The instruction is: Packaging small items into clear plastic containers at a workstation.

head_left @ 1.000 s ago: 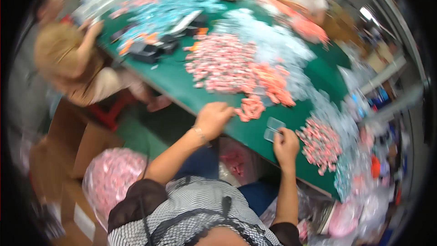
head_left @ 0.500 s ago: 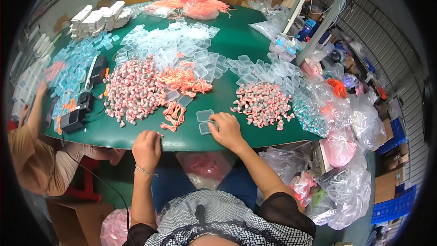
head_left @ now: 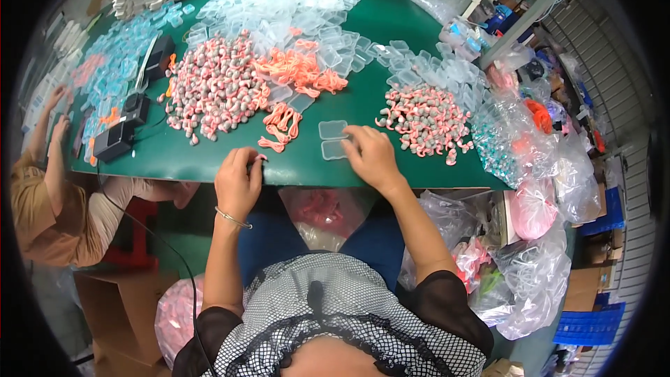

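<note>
We look down past our own chest at a green table (head_left: 164, 160), with both bare forearms reaching forward over its near edge. Our left hand (head_left: 239, 183), with a thin bracelet (head_left: 234, 218) at the wrist, is just above that edge. Its thumb and fingers are drawn narrow around a small pink piece (head_left: 262, 157), which pokes out at the fingertips on the right.

Our right hand (head_left: 375, 158) is beside an open clear box (head_left: 333, 130), its two halves lying one above the other in front of us, between our hands. The fingers are bent close together at the box's right edge; we cannot tell whether they pinch it or only touch it.

Beyond our left hand spreads a large pile of pink-and-gray pieces (head_left: 216, 87), with bundles of orange cord (head_left: 300, 70) to its right. A smaller pink-and-gray pile (head_left: 427, 122) lies beyond our right hand. Behind both are heaps of clear boxes (head_left: 276, 17). Farther left we see a black device (head_left: 115, 141), many blue boxes (head_left: 112, 73) and a co-worker's hands (head_left: 60, 126). Clear plastic bags (head_left: 576, 146) crowd the right side.
</note>
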`<state>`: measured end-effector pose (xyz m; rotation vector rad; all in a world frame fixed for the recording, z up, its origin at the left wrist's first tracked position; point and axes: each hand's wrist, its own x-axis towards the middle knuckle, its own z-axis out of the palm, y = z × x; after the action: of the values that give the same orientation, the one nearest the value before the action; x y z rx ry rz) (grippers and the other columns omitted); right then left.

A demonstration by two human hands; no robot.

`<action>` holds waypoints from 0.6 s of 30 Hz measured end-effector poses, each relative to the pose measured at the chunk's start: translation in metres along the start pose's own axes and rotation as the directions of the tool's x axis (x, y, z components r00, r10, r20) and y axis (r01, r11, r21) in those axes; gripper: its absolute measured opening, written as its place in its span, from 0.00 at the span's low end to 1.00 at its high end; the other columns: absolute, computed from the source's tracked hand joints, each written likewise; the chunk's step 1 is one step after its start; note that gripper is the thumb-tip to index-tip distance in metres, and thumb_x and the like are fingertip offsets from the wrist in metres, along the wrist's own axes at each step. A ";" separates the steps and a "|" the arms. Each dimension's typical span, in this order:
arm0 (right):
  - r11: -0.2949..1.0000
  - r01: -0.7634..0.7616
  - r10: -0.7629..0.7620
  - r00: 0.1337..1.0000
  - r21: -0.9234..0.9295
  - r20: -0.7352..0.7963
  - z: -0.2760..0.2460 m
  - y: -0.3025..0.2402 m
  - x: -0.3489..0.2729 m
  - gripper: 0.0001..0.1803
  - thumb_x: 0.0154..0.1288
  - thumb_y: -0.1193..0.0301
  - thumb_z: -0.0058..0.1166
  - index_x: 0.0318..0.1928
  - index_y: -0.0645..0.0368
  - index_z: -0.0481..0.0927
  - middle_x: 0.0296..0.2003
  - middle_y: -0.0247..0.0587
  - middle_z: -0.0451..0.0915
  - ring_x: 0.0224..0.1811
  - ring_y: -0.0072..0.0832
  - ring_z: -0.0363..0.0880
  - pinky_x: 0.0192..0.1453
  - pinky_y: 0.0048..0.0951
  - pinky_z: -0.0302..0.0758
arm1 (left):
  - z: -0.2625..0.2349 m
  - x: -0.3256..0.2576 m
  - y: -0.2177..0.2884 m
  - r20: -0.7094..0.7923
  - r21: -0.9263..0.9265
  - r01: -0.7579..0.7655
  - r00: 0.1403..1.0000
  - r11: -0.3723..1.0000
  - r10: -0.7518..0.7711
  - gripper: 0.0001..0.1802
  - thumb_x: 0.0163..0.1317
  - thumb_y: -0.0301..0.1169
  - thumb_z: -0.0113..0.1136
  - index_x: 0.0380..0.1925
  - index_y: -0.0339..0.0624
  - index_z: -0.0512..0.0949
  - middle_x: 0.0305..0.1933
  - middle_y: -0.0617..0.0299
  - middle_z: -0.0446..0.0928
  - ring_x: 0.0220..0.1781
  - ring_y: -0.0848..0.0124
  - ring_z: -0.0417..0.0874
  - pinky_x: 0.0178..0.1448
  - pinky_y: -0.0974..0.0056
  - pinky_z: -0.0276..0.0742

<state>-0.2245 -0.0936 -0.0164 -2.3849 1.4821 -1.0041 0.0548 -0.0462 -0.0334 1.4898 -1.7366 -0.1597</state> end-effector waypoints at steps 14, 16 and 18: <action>0.848 0.034 -0.057 0.998 -0.529 -0.028 -0.028 0.050 0.014 0.07 0.57 0.67 0.65 0.36 0.52 0.84 0.37 0.33 0.82 0.44 0.34 0.78 0.51 0.44 0.63 | 0.038 0.010 0.045 0.081 -0.455 -0.068 0.990 0.888 0.117 0.07 0.59 0.22 0.65 0.38 0.39 0.82 0.33 0.60 0.79 0.24 0.73 0.74 0.30 0.68 0.71; 0.851 0.068 -0.114 0.992 -0.521 -0.057 -0.026 0.043 0.012 0.06 0.57 0.67 0.65 0.35 0.52 0.83 0.34 0.33 0.81 0.42 0.34 0.78 0.49 0.43 0.64 | 0.050 0.015 0.048 0.070 -0.456 -0.059 0.992 0.888 0.102 0.07 0.59 0.24 0.66 0.37 0.40 0.82 0.32 0.60 0.78 0.24 0.72 0.74 0.30 0.66 0.72; 0.977 0.009 -0.012 1.000 -0.215 -0.013 -0.027 0.025 0.008 0.05 0.57 0.68 0.64 0.34 0.52 0.83 0.31 0.33 0.81 0.39 0.33 0.79 0.46 0.41 0.65 | 0.057 0.021 0.050 0.088 -0.401 -0.092 0.987 0.912 0.138 0.07 0.60 0.27 0.67 0.37 0.40 0.82 0.31 0.60 0.78 0.24 0.71 0.76 0.31 0.66 0.73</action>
<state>-0.2574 -0.1074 -0.0038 -2.5376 1.6620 -0.9062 -0.0194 -0.0722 -0.0313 1.0968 -1.7500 -0.5135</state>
